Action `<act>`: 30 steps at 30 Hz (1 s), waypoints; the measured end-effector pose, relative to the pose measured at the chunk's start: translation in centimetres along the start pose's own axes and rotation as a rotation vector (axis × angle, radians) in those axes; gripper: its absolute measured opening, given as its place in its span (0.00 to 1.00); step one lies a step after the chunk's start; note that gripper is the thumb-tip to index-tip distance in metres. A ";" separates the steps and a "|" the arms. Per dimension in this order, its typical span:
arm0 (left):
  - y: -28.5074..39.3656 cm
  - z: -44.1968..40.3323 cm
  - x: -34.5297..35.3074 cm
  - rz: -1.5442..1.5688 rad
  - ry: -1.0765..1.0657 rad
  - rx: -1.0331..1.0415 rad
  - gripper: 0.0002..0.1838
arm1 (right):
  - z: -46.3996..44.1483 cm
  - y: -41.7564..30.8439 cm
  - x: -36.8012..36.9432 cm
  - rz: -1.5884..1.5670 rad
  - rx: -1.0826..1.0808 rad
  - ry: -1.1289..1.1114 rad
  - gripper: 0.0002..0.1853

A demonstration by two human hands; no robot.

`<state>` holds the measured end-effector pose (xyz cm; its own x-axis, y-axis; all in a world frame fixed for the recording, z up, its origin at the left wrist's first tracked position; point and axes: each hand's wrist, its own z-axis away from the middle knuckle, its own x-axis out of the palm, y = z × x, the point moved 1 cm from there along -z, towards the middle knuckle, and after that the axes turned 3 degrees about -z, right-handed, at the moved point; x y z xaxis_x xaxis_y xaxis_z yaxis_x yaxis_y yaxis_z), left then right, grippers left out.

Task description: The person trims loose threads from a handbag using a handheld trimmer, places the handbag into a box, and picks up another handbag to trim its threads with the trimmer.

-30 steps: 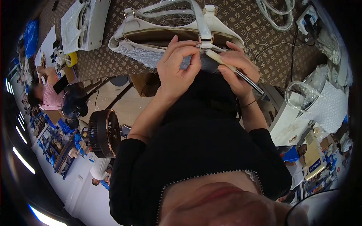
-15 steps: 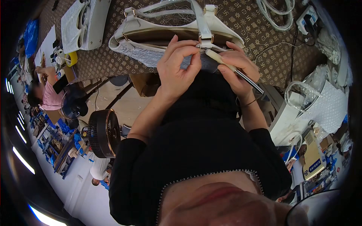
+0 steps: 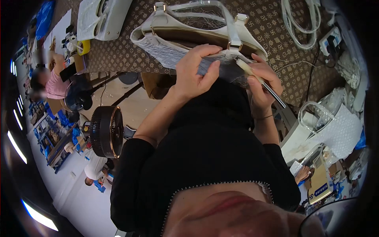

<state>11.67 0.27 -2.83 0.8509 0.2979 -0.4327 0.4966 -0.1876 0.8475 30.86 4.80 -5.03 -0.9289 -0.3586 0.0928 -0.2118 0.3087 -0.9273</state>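
Observation:
A white handbag [image 3: 166,50] stands open on the table, with brown lining, gold-tone hardware and handles wrapped in clear film. My left hand [image 3: 197,73] rests its fingers on the bag's near edge below a handle ring. Its thumb stands apart, with nothing visible between thumb and fingers. In my right hand [image 3: 265,81] is a slim pen-like tool [image 3: 274,94] with a cream front part and a silver rear end. The cream tip points at the bag's near edge beside the handle base; its exact contact is too small to make out.
The table has a brown patterned cover [image 3: 114,59]. Another white bag [image 3: 100,19] stands at the upper left near yellow tape [image 3: 84,47]. A power strip [image 3: 331,41] and coiled white cord [image 3: 300,29] lie right. A black fan [image 3: 106,131] stands lower left; people work beyond.
My left thumb and fingers have parted from a pinch, and the fingers now lie on the bag's edge. My right hand still holds the tool. The whole view has shifted slightly.

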 end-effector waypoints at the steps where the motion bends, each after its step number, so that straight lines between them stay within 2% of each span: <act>1: -0.4 -0.1 -0.3 -0.044 -0.007 0.122 0.12 | 0.0 0.2 0.0 -0.015 -0.007 -0.013 0.08; 3: -0.5 -1.0 -3.3 -0.293 0.136 0.369 0.13 | 0.3 0.8 -0.3 -0.069 -0.015 0.077 0.08; 4: -2.2 -1.5 -4.5 -0.250 0.315 0.437 0.13 | 0.4 0.8 -0.3 -0.079 -0.014 0.103 0.09; 6: -2.7 -2.1 -7.4 -0.038 0.523 0.173 0.14 | 0.6 1.1 -0.6 -0.090 -0.024 0.083 0.09; 7: -2.9 -2.5 -8.7 0.032 0.433 0.019 0.15 | 0.6 1.2 -0.6 -0.090 -0.034 0.074 0.09; 8: -3.5 -2.4 -9.4 0.031 0.438 0.021 0.15 | 0.4 1.2 -0.5 -0.092 -0.037 0.069 0.09; 10: -5.2 -1.8 -9.8 0.098 0.183 -0.314 0.15 | 0.4 1.0 -0.4 -0.062 -0.004 0.091 0.09; 11: -5.6 -1.7 -9.9 0.099 0.184 -0.313 0.15 | 0.4 0.8 -0.3 -0.062 -0.005 0.090 0.09; 13: -6.2 -1.5 -9.9 0.146 0.149 -0.228 0.16 | 0.6 0.6 0.0 -0.118 0.164 0.255 0.08; 14: -6.3 -1.4 -9.7 0.151 0.155 -0.230 0.16 | 0.4 0.4 -0.1 -0.114 0.165 0.249 0.08; 17: -6.5 -1.0 -9.4 0.029 0.146 -0.152 0.17 | -1.1 -1.3 0.3 -0.112 -0.108 0.038 0.07; 19: -6.6 -0.9 -9.4 -0.229 0.107 0.085 0.16 | -2.0 -3.5 1.8 -0.126 -0.153 -0.164 0.08; 22: -6.2 -0.1 -8.6 -0.206 0.193 0.045 0.13 | -3.1 -3.4 5.8 -0.103 -0.053 -0.273 0.12; 30: -5.4 1.9 -8.4 -0.153 0.302 -0.116 0.10 | -2.8 1.0 10.6 -0.095 0.080 -0.219 0.09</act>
<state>2.15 -3.04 -4.38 0.6705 0.5811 -0.4613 0.5768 -0.0171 0.8167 19.95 3.81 -3.97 -0.8159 -0.5679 0.1086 -0.2628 0.1969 -0.9446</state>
